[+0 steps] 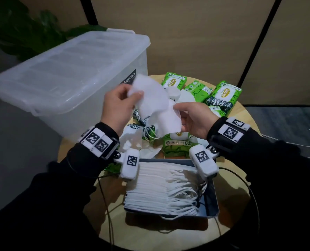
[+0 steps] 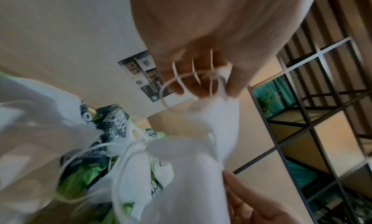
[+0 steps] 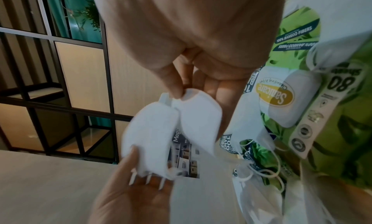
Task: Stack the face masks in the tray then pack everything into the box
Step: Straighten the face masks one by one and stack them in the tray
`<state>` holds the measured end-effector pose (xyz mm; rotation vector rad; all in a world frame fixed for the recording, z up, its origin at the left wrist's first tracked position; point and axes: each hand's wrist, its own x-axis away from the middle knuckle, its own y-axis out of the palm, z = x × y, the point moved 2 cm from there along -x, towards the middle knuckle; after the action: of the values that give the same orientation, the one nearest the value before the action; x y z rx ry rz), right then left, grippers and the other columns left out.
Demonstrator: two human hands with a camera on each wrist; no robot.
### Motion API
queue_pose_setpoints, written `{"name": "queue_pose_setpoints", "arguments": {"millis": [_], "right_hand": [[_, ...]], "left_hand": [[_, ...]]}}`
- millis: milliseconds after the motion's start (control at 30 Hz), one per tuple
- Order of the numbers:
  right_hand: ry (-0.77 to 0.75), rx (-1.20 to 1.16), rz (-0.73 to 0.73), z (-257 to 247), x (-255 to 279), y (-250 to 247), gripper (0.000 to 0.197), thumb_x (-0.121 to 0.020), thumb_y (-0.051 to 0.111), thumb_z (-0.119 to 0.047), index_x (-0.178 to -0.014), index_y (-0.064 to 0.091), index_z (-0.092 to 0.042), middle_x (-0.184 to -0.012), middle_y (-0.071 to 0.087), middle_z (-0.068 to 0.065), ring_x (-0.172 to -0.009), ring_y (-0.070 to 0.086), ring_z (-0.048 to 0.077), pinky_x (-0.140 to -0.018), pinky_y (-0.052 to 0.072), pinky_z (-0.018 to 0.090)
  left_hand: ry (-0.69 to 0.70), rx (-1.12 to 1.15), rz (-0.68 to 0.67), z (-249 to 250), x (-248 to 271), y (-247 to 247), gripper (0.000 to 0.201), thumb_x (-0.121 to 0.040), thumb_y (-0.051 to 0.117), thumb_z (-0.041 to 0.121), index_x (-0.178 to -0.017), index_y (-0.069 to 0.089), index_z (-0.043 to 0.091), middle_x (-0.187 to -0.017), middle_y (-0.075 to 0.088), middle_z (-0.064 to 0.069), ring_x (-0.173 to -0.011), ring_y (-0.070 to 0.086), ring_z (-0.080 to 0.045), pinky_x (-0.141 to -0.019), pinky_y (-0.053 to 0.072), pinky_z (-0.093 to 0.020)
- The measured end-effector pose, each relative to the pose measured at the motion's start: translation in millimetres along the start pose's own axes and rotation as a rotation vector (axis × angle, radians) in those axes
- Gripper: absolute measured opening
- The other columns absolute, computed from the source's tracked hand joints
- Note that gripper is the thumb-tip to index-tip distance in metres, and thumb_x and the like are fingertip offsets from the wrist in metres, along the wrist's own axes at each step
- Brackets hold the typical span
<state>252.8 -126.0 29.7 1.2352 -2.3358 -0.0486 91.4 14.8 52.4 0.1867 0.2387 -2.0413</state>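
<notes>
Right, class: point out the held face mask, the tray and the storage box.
face mask [image 1: 161, 113]: head view, middle of its white panel.
tray [image 1: 213, 201]: head view, bare right inner wall.
storage box [image 1: 60, 73]: head view, middle of its closed lid.

Dim room. Tan wall panels [image 1: 196, 42] behind, split by dark vertical strips [image 1: 259, 44]. Leafy green plant [image 1: 23, 31] in the far left corner, in shadow. Grey floor [image 1: 23, 142] at left; darker floor [image 1: 286, 120] beyond the right edge of the round wooden surface [image 1: 241, 120]. Wrist views show a black metal-framed shelving grid [image 2: 314, 132] with tan panels and teal curtain [image 3: 80, 20] behind.
</notes>
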Motion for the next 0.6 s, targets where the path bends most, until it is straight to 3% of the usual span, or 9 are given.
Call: {"name": "queue_pose_setpoints", "arguments": {"millis": [67,100,133,233,333,400,433,533,600], "right_hand": [[0.018,0.01,0.033,1,0,-2,0.007,-0.098,0.057,-0.005,-0.101,0.063,-0.006,-0.071,0.062,0.004,-0.052,0.063,0.016,-0.05,0.056,0.027],[0.026,0.003,0.034,1,0,-3,0.006,-0.099,0.056,-0.005,-0.102,0.062,-0.006,-0.068,0.063,0.004,-0.05,0.064,0.016,-0.049,0.056,0.027],[0.035,-0.012,0.023,1,1,-1,0.008,-0.099,0.056,-0.005,-0.104,0.062,-0.004,-0.068,0.065,0.004,-0.05,0.066,0.016,-0.05,0.058,0.029],[0.054,-0.066,-0.034,0,2,3,0.02,-0.101,0.053,-0.006,-0.116,0.065,0.002,-0.082,0.072,0.01,-0.06,0.073,0.02,-0.052,0.06,0.034],[0.057,-0.108,-0.069,-1,2,4,0.031,-0.105,0.053,-0.017,-0.125,0.065,0.002,-0.095,0.077,0.014,-0.072,0.076,0.025,-0.059,0.064,0.04],[0.062,-0.134,-0.104,-1,3,6,0.035,-0.105,0.055,-0.031,-0.121,0.067,-0.002,-0.094,0.077,0.012,-0.075,0.076,0.025,-0.062,0.065,0.04],[0.059,-0.13,-0.119,-1,4,7,0.034,-0.103,0.059,-0.033,-0.118,0.067,-0.004,-0.091,0.077,0.011,-0.073,0.076,0.023,-0.059,0.064,0.037],[0.004,-0.057,-0.121,0,5,9,0.031,-0.098,0.067,-0.013,-0.124,0.067,0.004,-0.094,0.077,0.014,-0.068,0.075,0.019,-0.05,0.058,0.027],[-0.036,-0.024,-0.079,1,4,6,0.031,-0.093,0.067,0.003,-0.123,0.065,0.008,-0.088,0.076,0.015,-0.064,0.074,0.019,-0.048,0.058,0.027]], "left_hand": [[0.232,-0.046,0.128,14,2,-5,0.016,-0.088,0.077,0.018,-0.088,0.066,0.029,-0.085,0.067,0.01,-0.077,0.059,-0.008,-0.074,0.049,-0.029],[0.344,-0.123,0.11,20,6,-4,0.018,-0.088,0.077,0.019,-0.089,0.066,0.032,-0.087,0.067,0.013,-0.08,0.06,-0.005,-0.076,0.05,-0.027],[0.444,-0.22,0.04,23,11,-1,0.017,-0.088,0.078,0.019,-0.09,0.067,0.031,-0.089,0.068,0.014,-0.084,0.062,-0.006,-0.079,0.05,-0.027],[0.646,-0.57,-0.298,14,23,12,0.008,-0.084,0.08,0.024,-0.088,0.074,0.022,-0.097,0.071,0.011,-0.096,0.063,-0.017,-0.089,0.049,-0.044],[0.689,-0.793,-0.404,1,21,13,0.006,-0.081,0.078,0.033,-0.085,0.075,0.029,-0.098,0.07,0.014,-0.097,0.058,-0.017,-0.091,0.041,-0.042],[0.683,-0.819,-0.406,0,19,10,0.006,-0.081,0.08,0.034,-0.084,0.075,0.032,-0.097,0.069,0.015,-0.097,0.055,-0.015,-0.09,0.035,-0.038],[0.686,-0.838,-0.413,0,19,9,0.007,-0.081,0.082,0.034,-0.083,0.075,0.033,-0.097,0.069,0.016,-0.097,0.054,-0.014,-0.089,0.034,-0.038],[0.672,-0.869,-0.456,0,20,10,0.009,-0.079,0.083,0.036,-0.082,0.076,0.036,-0.096,0.069,0.017,-0.098,0.055,-0.014,-0.088,0.036,-0.042],[0.644,-0.883,-0.511,1,19,10,0.011,-0.077,0.078,0.046,-0.082,0.076,0.037,-0.098,0.068,0.019,-0.1,0.055,-0.014,-0.091,0.039,-0.047]]}}
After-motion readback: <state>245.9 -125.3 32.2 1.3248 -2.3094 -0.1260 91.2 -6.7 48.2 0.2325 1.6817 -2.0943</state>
